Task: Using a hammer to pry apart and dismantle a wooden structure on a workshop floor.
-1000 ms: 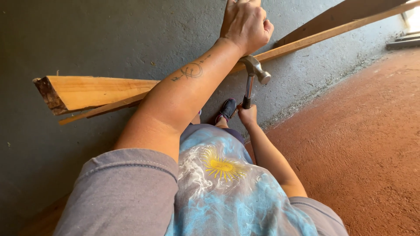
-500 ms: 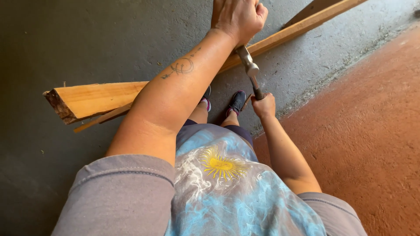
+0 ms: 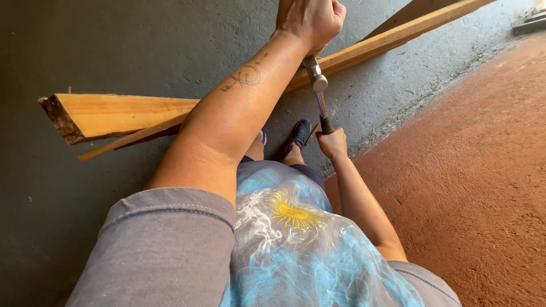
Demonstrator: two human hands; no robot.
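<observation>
A long wooden plank (image 3: 122, 113) runs from the left middle up to the top right, with a thinner strip of wood (image 3: 131, 139) along its underside. My left hand (image 3: 311, 20) grips the plank near the top centre, arm stretched out over it. My right hand (image 3: 331, 142) holds the dark grip of a steel hammer (image 3: 317, 85) upright, its head just under the plank beside my left hand. My dark shoes (image 3: 298, 135) stand on the floor below.
Grey concrete floor (image 3: 114, 45) lies under the plank. A reddish rough surface (image 3: 472, 170) fills the right side, meeting the concrete along a gritty diagonal edge. A pale object (image 3: 529, 23) lies at the top right corner.
The hammer has swung from a lean to the left to nearly upright, its head staying close under the plank. My right hand has shifted slightly and my left hand has kept its grip.
</observation>
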